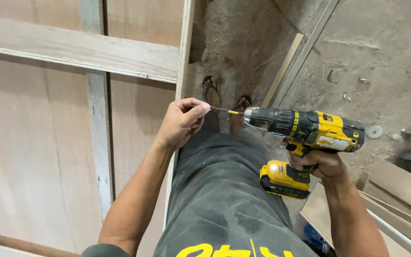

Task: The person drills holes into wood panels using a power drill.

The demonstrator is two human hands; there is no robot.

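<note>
Gripping one drill [310, 128] (one bit [227, 111])

I see a yellow-and-black cordless drill [305, 127] lying level in the air, its body running left to right with the black ribbed chuck at the left end. Its handle drops below the body to a yellow-and-black battery pack [281, 178] at the bottom. From the chuck a thin dark driver bit with a yellow band [227, 111] sticks out leftward, nearly level. The bit's far tip is hidden, so I cannot tell what sits on it.
</note>
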